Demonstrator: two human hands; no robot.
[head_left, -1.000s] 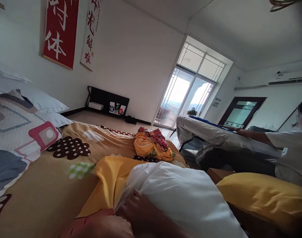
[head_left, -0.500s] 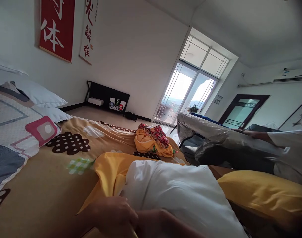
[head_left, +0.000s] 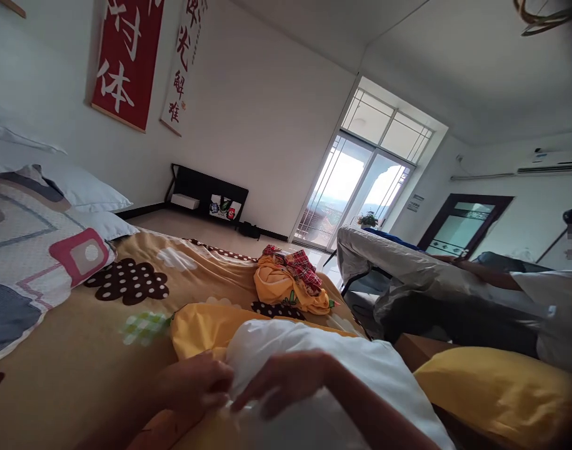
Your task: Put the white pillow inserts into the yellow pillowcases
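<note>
A white pillow (head_left: 342,381) lies on the bed in front of me, half inside a yellow pillowcase (head_left: 205,325). My left hand (head_left: 196,384) is closed on the pillow's near edge where the yellow cloth meets it. My right hand (head_left: 286,378) lies on top of the white pillow with its fingers curled and pinching the same edge, close to the left hand.
The bed has a tan patterned cover (head_left: 79,350). A patterned pillow (head_left: 27,250) and white pillows (head_left: 79,187) lie at the left. A heap of yellow and red checked cloth (head_left: 290,278) sits farther off. A yellow pillow (head_left: 496,387) lies at the right. Another person (head_left: 539,306) works at a grey-covered surface (head_left: 407,269).
My right hand has come up onto the white pillow. The left hand has moved from the bottom edge to the pillow's near edge. The view has tilted a little.
</note>
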